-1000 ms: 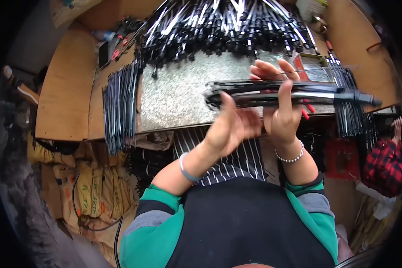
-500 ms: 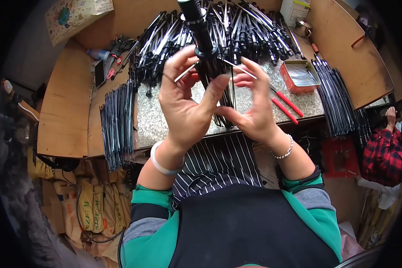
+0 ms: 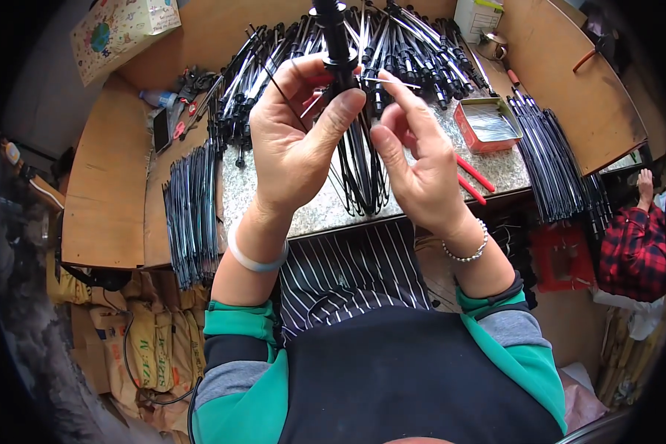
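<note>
My left hand (image 3: 292,152) is closed round a black umbrella frame (image 3: 336,41), its thumb pressed just below the collar. The shaft points up and away from me, and the folded ribs hang down over the table's front edge. A thin silver wire (image 3: 405,85) sticks out to the right under the collar; a short pale end shows by my left fingers. Close to the wire, my right hand (image 3: 428,166) has its index finger and thumb apart, with nothing visible between them. Whether the index fingertip touches the wire, I cannot tell. Red-handled pliers (image 3: 475,172) lie beside my right hand.
Many umbrella frames (image 3: 414,55) are heaped at the back. A red tin (image 3: 488,146) of thin wires stands right of the pliers. Bundles of dark ribs lie at the left (image 3: 192,214) and right (image 3: 551,166). Wooden side boards enclose the table. A person's checked sleeve (image 3: 633,251) shows far right.
My right hand has drawn back to the right from the frame, and its fingers have parted. My left hand keeps its hold on the frame and has shifted slightly left and up.
</note>
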Tool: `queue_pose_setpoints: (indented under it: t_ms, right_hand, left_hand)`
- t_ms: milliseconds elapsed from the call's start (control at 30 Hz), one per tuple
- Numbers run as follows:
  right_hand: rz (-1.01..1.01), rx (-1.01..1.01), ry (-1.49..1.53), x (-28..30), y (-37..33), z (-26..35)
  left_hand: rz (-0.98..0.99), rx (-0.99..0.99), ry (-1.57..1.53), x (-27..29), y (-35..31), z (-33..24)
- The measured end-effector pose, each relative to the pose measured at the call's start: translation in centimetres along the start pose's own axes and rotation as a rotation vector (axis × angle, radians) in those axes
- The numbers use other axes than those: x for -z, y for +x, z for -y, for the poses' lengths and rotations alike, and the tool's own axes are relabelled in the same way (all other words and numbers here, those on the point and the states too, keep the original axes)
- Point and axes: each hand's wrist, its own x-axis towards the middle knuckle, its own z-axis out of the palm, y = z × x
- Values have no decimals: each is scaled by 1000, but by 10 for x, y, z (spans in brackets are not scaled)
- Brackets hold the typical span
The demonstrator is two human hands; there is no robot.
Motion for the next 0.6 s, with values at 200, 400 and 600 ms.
queue_pose_setpoints:
  t_ms: [200,400,600]
  right_hand:
    - [-51,-133,414,-19,-7,5]
    - [-1,-244,590,-32,-18,-5]
    - [-71,-249,628,-40,-19,-4]
  left_hand:
    - [105,-45,128,2,9,2]
    - [61,19,18,1,14,-2]
    - [28,8,94,3,10,-1]
